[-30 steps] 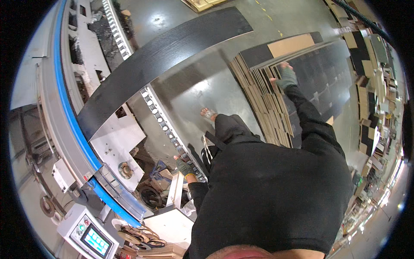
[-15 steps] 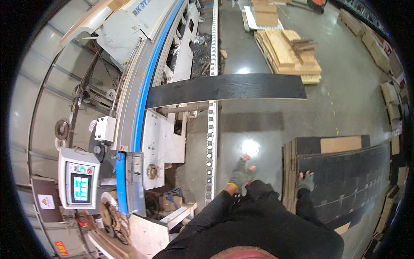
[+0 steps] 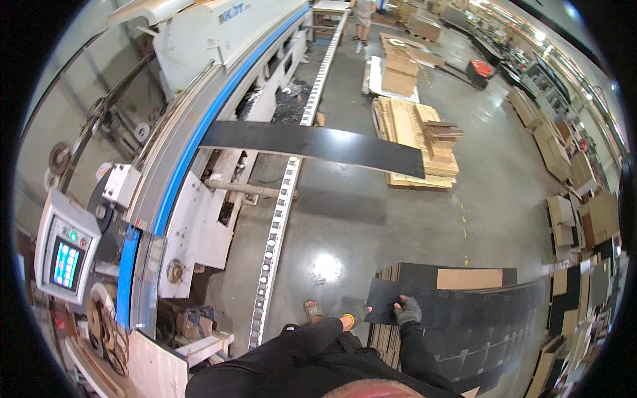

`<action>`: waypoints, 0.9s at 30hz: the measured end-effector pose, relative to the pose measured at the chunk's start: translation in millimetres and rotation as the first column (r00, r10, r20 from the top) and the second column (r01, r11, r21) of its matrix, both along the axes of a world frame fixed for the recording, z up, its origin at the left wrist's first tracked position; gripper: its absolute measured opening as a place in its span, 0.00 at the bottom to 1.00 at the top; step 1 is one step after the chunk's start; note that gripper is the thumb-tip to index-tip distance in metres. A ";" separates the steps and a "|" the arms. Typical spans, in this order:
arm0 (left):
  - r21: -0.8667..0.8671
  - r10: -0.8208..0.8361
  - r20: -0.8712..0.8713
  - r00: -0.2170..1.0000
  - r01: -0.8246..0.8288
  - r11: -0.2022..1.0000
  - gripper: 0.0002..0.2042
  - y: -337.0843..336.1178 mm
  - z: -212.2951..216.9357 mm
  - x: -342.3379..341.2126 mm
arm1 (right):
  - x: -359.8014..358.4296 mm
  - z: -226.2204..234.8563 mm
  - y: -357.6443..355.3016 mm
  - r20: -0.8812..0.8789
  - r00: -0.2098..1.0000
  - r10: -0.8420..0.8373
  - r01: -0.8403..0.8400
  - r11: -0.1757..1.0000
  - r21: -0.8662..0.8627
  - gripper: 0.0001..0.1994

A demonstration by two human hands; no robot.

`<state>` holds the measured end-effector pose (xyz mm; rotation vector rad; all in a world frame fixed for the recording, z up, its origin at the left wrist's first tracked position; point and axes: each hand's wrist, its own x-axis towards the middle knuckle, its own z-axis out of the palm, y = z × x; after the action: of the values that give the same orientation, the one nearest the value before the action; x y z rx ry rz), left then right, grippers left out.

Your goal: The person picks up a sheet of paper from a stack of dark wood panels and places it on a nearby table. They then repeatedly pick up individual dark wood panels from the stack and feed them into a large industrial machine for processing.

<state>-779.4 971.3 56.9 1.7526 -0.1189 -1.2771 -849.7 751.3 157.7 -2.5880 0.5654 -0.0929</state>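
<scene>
A long black panel (image 3: 458,308) lies on top of a stack of boards (image 3: 385,339) at my right, its left end jutting past the stack. My left hand (image 3: 358,314), in a grey glove with bare fingertips, grips that jutting end at its edge; most of its fingers are hidden. On the panel's upper face, near the same end, rests my right hand (image 3: 407,310), gloved alike, fingers apart. Farther ahead, another black panel (image 3: 312,141) reaches out from the blue-edged machine (image 3: 174,179) across a roller rail (image 3: 273,245).
Left of me stands a control box with a lit screen (image 3: 65,264). Pale boards (image 3: 415,136) are stacked ahead, beyond the far panel. A red pallet truck (image 3: 479,71) and a person (image 3: 362,20) are farther back. More board stacks (image 3: 556,152) line the right side.
My view has swung to the right. The top panel has slid left past the stack's edge. My left hand has come to its end; my right hand remains on top.
</scene>
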 end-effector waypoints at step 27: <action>-0.008 0.867 0.426 -0.257 -0.960 -0.280 0.50 360.2 53.6 55.1 | 249.7 -54.7 316.8 -0.392 0.744 0.541 -0.324 0.806 0.495 0.42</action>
<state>-724.3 1331.5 110.5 1.4338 1.3176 0.3490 -600.0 1068.2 103.0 -2.2435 0.0926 0.8280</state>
